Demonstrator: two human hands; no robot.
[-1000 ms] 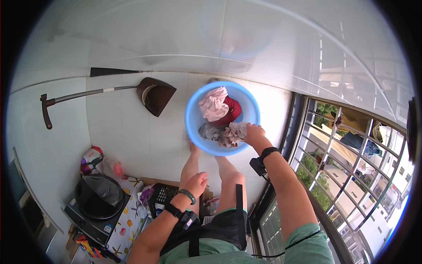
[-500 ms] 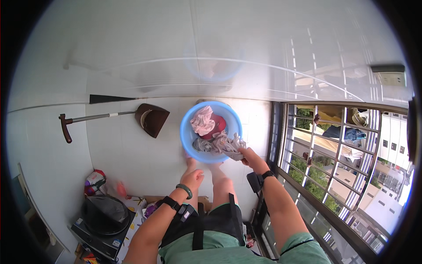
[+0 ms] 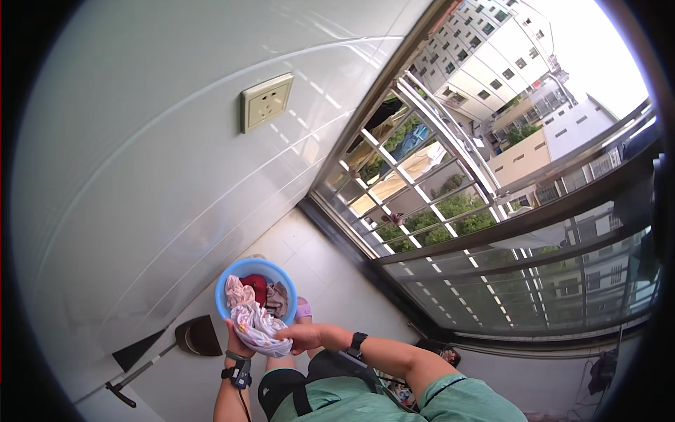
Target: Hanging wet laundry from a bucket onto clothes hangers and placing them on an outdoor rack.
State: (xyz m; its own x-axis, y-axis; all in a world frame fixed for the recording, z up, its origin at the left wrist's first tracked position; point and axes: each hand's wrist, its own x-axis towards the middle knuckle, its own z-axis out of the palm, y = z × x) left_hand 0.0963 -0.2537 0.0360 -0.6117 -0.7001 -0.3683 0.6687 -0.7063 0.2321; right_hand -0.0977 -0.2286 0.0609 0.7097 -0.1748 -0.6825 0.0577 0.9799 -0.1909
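Low over the near edge of a light blue basin [image 3: 221, 280], both my hands hold a white piece of laundry with small coloured spots [image 3: 254, 325]. It is bunched and slightly twisted between them. My left hand [image 3: 239, 340] is closed on its left end, partly hidden by the fabric. On the right end, my right hand [image 3: 302, 336] grips with the fingers wrapped round. Inside the basin lie a pale pink cloth [image 3: 239, 290], a dark red item [image 3: 254, 287] and a greyish-brown crumpled cloth [image 3: 277, 299].
A brown dustpan [image 3: 198, 336] with a long handle lies left of the basin by the tiled wall [image 3: 162, 169]. A wall socket [image 3: 267, 100] is above. On the right is a barred window [image 3: 415, 190], with garments hanging outside. A pink slipper [image 3: 303, 309] shows beside the basin.
The view has swung toward the window. My left hand, apart from the laundry before, now grips a piece along with my right hand. Whether it is the same piece I cannot tell.
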